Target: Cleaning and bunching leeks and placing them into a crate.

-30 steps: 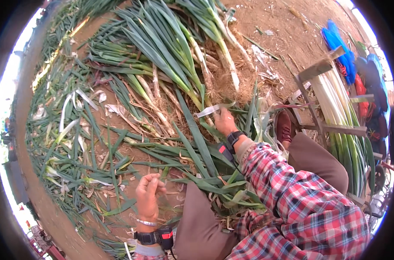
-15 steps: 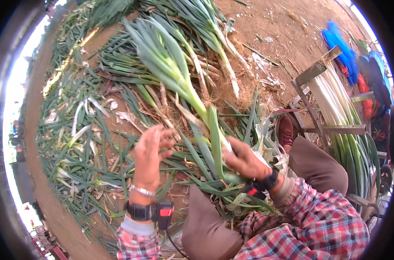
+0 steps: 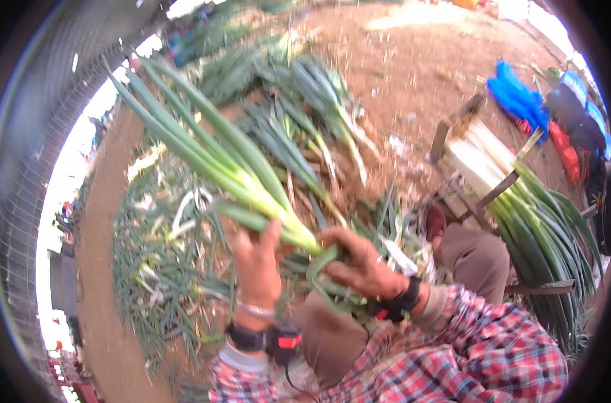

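Observation:
A large green onion (image 3: 255,191) slants up to the left in front of me, its long green leaves pointing away and its pale lower end toward my hands. My right hand (image 3: 364,265) is closed around that lower end. A loose green leaf strip (image 3: 322,260) bends down beside its fingers. My left hand (image 3: 258,269) is closed on the stalk a little higher up, its thumb raised along it. The root end is hidden by my right hand.
Untrimmed green onions (image 3: 278,138) lie on the soil ahead, roots toward me. Leaf trimmings (image 3: 158,282) cover the ground on the left. At right, a wooden rack (image 3: 442,138) holds cleaned green onions (image 3: 483,158). Blue plastic (image 3: 517,94) and a red bag (image 3: 564,151) lie beyond.
The onion has swung further left and come up closer. My left hand, open and apart before, has moved right onto the stalk. The view has also tilted upward.

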A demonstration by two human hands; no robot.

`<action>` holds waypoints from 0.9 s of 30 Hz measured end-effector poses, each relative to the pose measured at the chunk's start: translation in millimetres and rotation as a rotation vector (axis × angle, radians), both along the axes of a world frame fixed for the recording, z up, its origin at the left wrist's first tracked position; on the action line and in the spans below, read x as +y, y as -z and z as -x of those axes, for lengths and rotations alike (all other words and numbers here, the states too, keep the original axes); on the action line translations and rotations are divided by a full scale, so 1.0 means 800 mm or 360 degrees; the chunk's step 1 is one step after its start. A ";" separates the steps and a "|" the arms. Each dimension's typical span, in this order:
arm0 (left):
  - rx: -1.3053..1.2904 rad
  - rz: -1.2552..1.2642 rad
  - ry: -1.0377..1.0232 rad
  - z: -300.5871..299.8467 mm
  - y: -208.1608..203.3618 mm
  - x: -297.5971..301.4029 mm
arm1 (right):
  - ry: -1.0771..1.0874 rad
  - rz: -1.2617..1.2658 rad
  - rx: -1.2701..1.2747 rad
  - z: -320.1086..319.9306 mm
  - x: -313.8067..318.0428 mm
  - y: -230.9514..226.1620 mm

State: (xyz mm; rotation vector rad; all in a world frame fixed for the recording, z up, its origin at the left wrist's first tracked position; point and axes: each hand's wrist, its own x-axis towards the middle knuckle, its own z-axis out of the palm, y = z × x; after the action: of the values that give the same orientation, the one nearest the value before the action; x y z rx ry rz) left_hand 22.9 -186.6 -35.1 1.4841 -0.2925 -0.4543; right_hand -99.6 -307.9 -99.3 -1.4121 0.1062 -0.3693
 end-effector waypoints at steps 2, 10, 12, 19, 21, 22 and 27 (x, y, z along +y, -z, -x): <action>0.0018 -0.0074 0.0061 0.023 -0.002 0.021 | 0.0158 0.0381 -0.0096 0.011 0.019 -0.001; -0.0291 -0.0229 0.0149 0.078 0.009 0.065 | 0.0003 0.1059 -0.0289 0.082 0.017 -0.014; -0.0383 -0.0136 0.0211 0.091 0.013 0.070 | -0.0168 0.0657 -0.0320 0.097 0.019 -0.014; 0.0007 0.0146 0.0318 0.145 0.025 0.072 | -0.0016 0.0509 -0.0339 0.115 0.042 -0.017; 0.0240 0.0275 0.0367 0.153 0.031 0.075 | 0.0117 0.0551 -0.0445 0.117 0.047 -0.017; 0.0240 0.0277 0.0369 0.155 0.030 0.076 | -0.0123 0.0088 -0.0174 0.120 0.046 -0.016; 0.0239 0.0449 0.0289 0.156 0.024 0.070 | -0.0281 0.0049 -0.0157 0.122 0.042 -0.029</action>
State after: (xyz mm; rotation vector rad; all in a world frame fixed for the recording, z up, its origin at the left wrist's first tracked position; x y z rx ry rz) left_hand -101.6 -130.9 -54.6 1.1469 -0.3580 -0.6397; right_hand -197.3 -274.5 -76.0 -1.4188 -0.1045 -0.2943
